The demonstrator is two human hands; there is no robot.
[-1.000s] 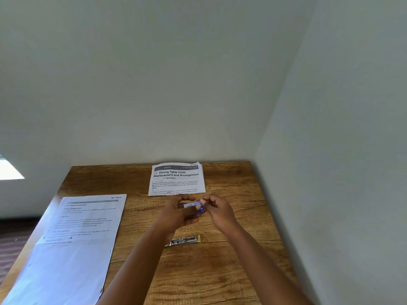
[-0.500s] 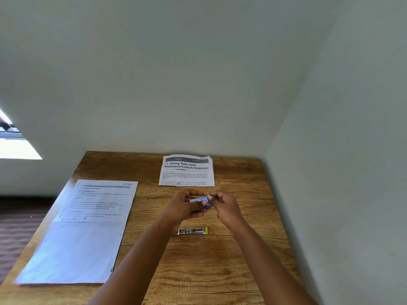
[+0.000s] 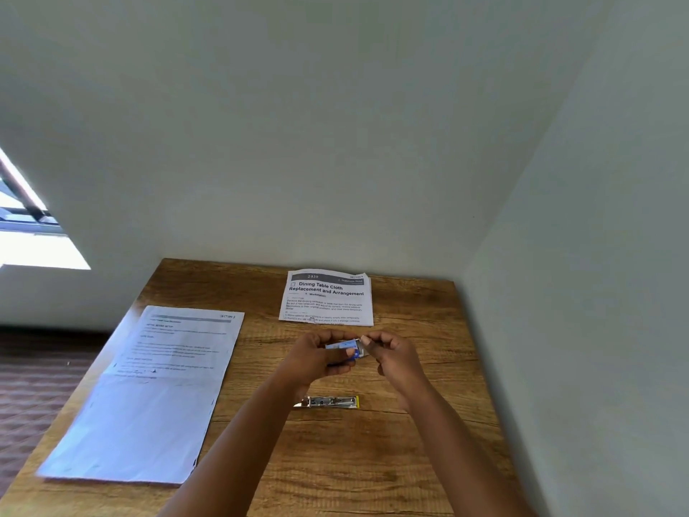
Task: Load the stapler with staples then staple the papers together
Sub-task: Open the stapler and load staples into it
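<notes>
The small blue staple box (image 3: 345,348) has barely shifted between the hands; left hand (image 3: 317,358) grips it, right hand (image 3: 391,354) pinches its end; stapler (image 3: 330,401) lies unloaded mid-tabletop; papers (image 3: 149,389) wait unstapled along the left edge.

Wooden table (image 3: 410,460) with a strong grain sits pushed right into the corner, plain pale walls (image 3: 298,125) behind it and on the right side. Over on the left there's a bright window (image 3: 33,240) letting daylight in, and below it you can see a dark reddish-brown floor (image 3: 41,386).
</notes>
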